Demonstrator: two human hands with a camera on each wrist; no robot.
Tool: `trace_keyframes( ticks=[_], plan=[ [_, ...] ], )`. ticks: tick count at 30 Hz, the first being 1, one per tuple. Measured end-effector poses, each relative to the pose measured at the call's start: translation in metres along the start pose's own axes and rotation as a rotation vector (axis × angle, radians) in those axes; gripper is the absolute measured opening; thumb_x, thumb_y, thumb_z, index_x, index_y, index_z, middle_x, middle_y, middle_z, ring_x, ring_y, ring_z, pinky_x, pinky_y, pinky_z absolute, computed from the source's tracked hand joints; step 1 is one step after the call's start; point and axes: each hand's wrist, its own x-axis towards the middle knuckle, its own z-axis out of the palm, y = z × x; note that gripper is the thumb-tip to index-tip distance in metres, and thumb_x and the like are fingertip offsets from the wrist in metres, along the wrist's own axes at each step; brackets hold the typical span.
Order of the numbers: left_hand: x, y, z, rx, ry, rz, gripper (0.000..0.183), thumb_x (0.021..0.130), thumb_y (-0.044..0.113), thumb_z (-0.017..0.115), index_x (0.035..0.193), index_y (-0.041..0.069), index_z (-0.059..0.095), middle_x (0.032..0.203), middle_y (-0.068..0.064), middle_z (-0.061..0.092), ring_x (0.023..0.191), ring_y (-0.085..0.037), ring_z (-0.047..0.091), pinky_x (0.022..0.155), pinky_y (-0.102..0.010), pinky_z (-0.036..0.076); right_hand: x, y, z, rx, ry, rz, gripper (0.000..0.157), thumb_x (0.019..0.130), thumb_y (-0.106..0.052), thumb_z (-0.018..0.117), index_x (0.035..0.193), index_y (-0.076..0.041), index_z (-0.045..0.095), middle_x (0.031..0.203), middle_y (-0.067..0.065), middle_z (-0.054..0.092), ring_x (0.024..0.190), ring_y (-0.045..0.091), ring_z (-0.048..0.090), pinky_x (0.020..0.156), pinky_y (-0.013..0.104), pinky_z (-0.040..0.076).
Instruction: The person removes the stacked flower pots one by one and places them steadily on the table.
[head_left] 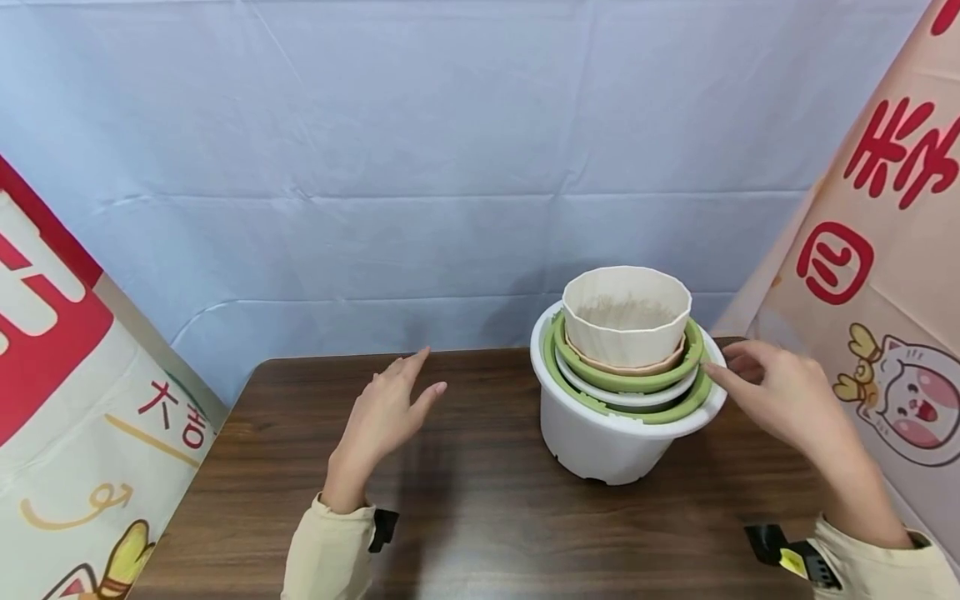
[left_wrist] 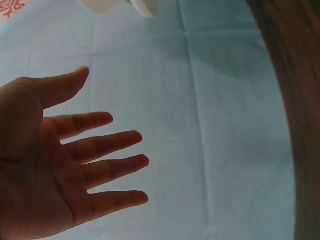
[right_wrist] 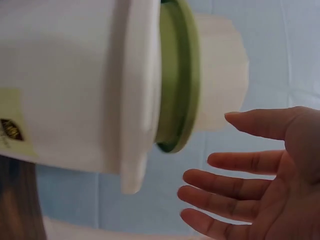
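Note:
Several plant pots stand nested in one stack on the table's right half. Outermost is a large white pot; green pots and another white rim show inside it. A cream fluted pot tops the stack, over a thin peach rim. My right hand is beside the stack's right edge, its fingers loosely bent; in the right wrist view a gap shows between its fingertips and the pots. My left hand hovers over the table left of the stack, fingers spread, palm bare in the left wrist view.
The dark wooden table ends at a light blue cloth backdrop. Printed cloths hang at the left and right sides. A yellowish label sits on the large white pot's wall.

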Motion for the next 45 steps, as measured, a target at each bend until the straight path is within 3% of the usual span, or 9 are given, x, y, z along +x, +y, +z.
trace_keyframes(
  ticks=[4, 12, 19, 26, 34, 39, 45],
  plan=[
    [0.005, -0.002, 0.012, -0.078, 0.017, -0.040, 0.050, 0.092, 0.034, 0.055, 0.132, 0.006, 0.047, 0.129, -0.014, 0.050, 0.116, -0.032, 0.048, 0.092, -0.048, 0.041, 0.000, 0.013, 0.004, -0.023, -0.070, 0.074, 0.048, 0.089, -0.032, 0.058, 0.105, 0.013, 0.053, 0.089, 0.027, 0.059, 0.082, 0.043, 0.053, 0.062, 0.050, 0.042],
    [0.016, 0.009, 0.032, -0.225, 0.004, -0.015, 0.039, 0.092, 0.029, 0.056, 0.120, 0.002, 0.057, 0.114, -0.014, 0.060, 0.107, -0.030, 0.055, 0.087, -0.044, 0.045, 0.000, 0.032, 0.016, 0.030, -0.163, 0.185, 0.054, 0.090, -0.032, 0.056, 0.108, 0.018, 0.046, 0.089, 0.030, 0.058, 0.076, 0.038, 0.055, 0.058, 0.042, 0.047],
    [0.029, 0.024, 0.044, -0.320, -0.036, -0.007, 0.034, 0.093, 0.029, 0.055, 0.112, 0.003, 0.062, 0.108, -0.012, 0.063, 0.103, -0.027, 0.057, 0.084, -0.041, 0.047, 0.002, 0.040, 0.025, 0.087, -0.178, 0.195, 0.050, 0.092, -0.033, 0.053, 0.105, 0.015, 0.051, 0.073, 0.009, 0.065, 0.068, 0.021, 0.058, 0.053, 0.030, 0.041],
    [0.037, 0.037, 0.064, -0.443, -0.088, -0.007, 0.030, 0.093, 0.028, 0.053, 0.106, 0.004, 0.065, 0.102, -0.009, 0.065, 0.097, -0.023, 0.060, 0.081, -0.037, 0.049, 0.001, 0.040, 0.026, 0.115, -0.187, 0.195, 0.052, 0.093, -0.033, 0.051, 0.106, 0.017, 0.050, 0.073, 0.009, 0.066, 0.066, 0.020, 0.060, 0.054, 0.030, 0.042],
    [0.042, 0.048, 0.080, -0.571, -0.147, -0.106, 0.032, 0.092, 0.033, 0.054, 0.104, 0.006, 0.066, 0.096, -0.007, 0.065, 0.090, -0.022, 0.060, 0.073, -0.034, 0.049, 0.000, 0.041, 0.029, 0.154, -0.191, 0.206, 0.053, 0.094, -0.032, 0.050, 0.108, 0.018, 0.048, 0.077, 0.014, 0.067, 0.063, 0.017, 0.061, 0.054, 0.031, 0.044],
    [0.047, 0.054, 0.086, -0.743, -0.175, -0.211, 0.032, 0.091, 0.033, 0.057, 0.102, 0.004, 0.066, 0.098, -0.008, 0.064, 0.086, -0.023, 0.063, 0.074, -0.036, 0.050, 0.000, 0.041, 0.030, 0.156, -0.178, 0.197, 0.054, 0.094, -0.033, 0.050, 0.109, 0.018, 0.048, 0.078, 0.014, 0.067, 0.063, 0.017, 0.062, 0.054, 0.031, 0.045],
    [0.053, 0.059, 0.096, -1.017, -0.203, -0.267, 0.030, 0.092, 0.021, 0.057, 0.099, -0.007, 0.062, 0.103, -0.014, 0.062, 0.097, -0.026, 0.060, 0.081, -0.035, 0.050, 0.000, 0.043, 0.030, 0.162, -0.188, 0.198, 0.054, 0.094, -0.033, 0.050, 0.109, 0.019, 0.047, 0.080, 0.018, 0.067, 0.063, 0.017, 0.062, 0.054, 0.031, 0.045]
  ],
)
